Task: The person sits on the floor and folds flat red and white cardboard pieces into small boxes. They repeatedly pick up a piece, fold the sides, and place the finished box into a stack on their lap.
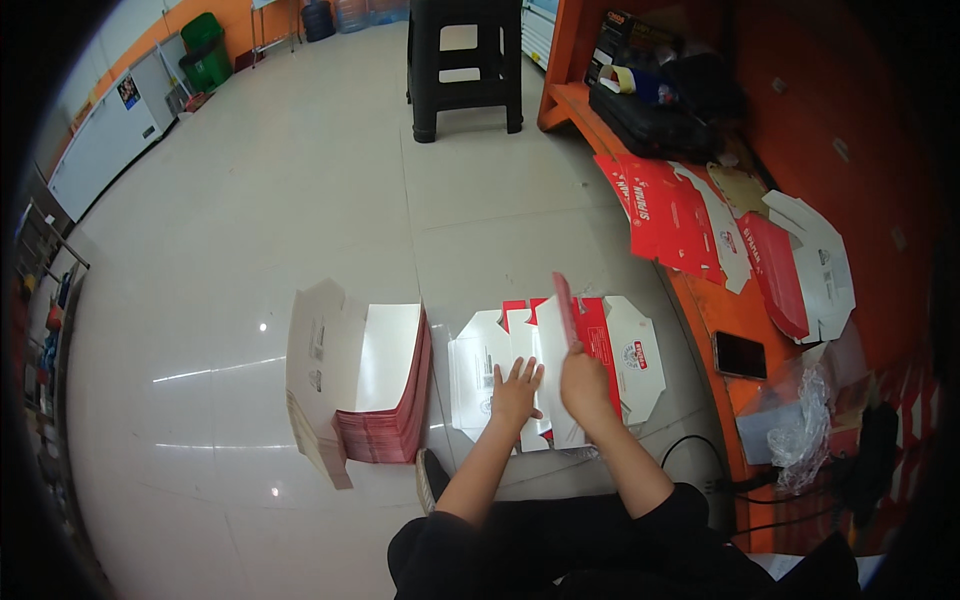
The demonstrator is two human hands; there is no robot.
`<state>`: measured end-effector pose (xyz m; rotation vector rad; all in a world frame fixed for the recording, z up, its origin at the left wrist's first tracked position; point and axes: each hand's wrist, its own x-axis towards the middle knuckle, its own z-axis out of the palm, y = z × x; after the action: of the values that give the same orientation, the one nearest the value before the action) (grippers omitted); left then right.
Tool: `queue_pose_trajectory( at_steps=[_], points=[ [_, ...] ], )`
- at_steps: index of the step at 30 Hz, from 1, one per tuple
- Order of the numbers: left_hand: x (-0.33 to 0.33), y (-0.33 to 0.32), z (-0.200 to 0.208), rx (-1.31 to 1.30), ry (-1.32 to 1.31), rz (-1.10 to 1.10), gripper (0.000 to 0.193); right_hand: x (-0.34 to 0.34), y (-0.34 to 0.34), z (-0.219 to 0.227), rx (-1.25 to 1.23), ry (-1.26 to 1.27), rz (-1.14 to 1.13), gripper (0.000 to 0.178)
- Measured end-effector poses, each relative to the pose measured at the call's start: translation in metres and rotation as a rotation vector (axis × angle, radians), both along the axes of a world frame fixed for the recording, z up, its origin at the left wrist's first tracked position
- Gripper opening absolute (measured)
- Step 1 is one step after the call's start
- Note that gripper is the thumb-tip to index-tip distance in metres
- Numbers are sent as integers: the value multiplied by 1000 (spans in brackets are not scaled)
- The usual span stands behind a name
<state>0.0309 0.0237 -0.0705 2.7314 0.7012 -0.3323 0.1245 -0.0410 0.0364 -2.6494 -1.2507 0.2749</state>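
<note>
In front of me on the floor lie flat red and white cardboard box blanks [632, 352], with cut tabs and angled corners. My left hand [515, 392] rests flat with spread fingers on the white inner side of the top blank. My right hand [586, 388] is closed round a raised panel [565, 310] of that cardboard, which stands up edge-on towards me. To the left stands a tall stack of nested, partly folded boxes [383, 435], white inside and red outside, with their lid flaps [318, 365] opened out to the left.
At the right an orange shelf [690, 310] bears more red and white blanks [675, 220], a phone [739, 355], clear plastic wrap [800, 425] and dark cases [660, 115]. A black stool [465, 75] stands ahead, and a white chest freezer [110, 140] far left.
</note>
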Motion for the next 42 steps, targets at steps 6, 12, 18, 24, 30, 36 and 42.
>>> queue_pose_trajectory(
  at_steps=[6, 12, 18, 24, 30, 36, 42],
  points=[
    [14, -5, -22, -444, -662, 894, 17, -90, 58, -78, 154, -355, 39, 13],
    [-20, 10, -4, -73, 3, 18, 86, -39, 28, 20, -123, 228, 196, 26],
    [-1, -5, -59, -20, -263, 95, 62, -71, 41, -56, -76, -75, 149, 24],
    [-13, -3, 1, -36, -140, 15, 83, 3, -1, -14, 32, 174, 58, 28],
    [-15, -39, 39, 32, -142, 120, 94, 130, -107, -43, -87, 154, -121, 54],
    [-29, -82, 38, 91, -93, -11, 93, 99, -111, -61, -504, 276, -79, 46],
    [-9, -87, -10, 177, -201, -221, 66, 80, -91, -39, -508, 142, -37, 38]
  ],
)
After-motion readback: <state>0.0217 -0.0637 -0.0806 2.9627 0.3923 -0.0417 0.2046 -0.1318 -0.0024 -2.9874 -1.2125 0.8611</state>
